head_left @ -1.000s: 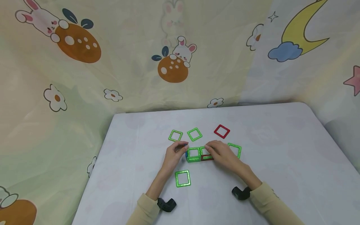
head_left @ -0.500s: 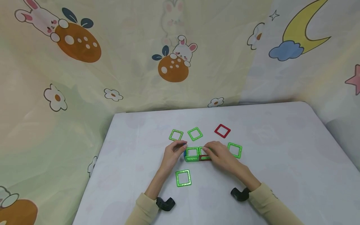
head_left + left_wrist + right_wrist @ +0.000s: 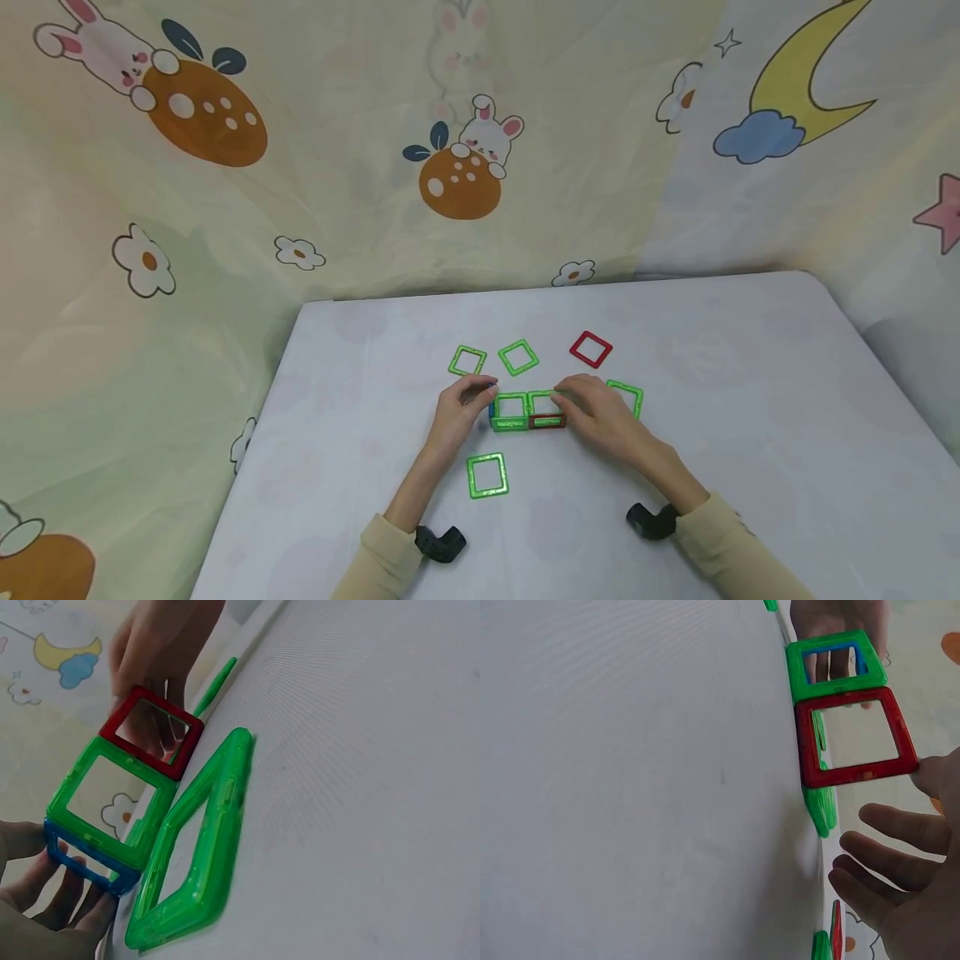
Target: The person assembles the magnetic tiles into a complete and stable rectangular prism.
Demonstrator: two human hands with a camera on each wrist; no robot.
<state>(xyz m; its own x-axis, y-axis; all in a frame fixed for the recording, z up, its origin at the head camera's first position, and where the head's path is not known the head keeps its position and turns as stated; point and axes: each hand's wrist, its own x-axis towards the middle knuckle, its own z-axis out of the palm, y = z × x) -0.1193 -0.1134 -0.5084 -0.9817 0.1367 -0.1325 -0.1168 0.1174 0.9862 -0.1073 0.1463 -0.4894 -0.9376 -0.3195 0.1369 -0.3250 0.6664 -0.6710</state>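
Note:
In the middle of the table stands a low row of joined magnetic tiles. Its front faces are a green tile (image 3: pixel 159 823) and a red tile (image 3: pixel 859 775), and more green tiles lie along the top in the head view. A blue tile (image 3: pixel 124 881) closes the left end. My left hand (image 3: pixel 459 408) holds that blue tile between thumb and fingers. At the other end is my right hand (image 3: pixel 600 412), its thumb tip at the red tile's corner and its other fingers spread apart, off the tile, in the right wrist view.
A loose green tile (image 3: pixel 488 493) lies in front of the row. Two others, a green tile (image 3: pixel 454 359) and another green tile (image 3: pixel 530 350), lie behind it, with a loose red tile (image 3: pixel 600 339) back right. Beside my right hand lies one more green tile (image 3: pixel 640 403).
My right hand has shifted slightly right along the row, uncovering more of the red tile and the top green tile. The row has slid slightly left, and my left hand keeps its hold.

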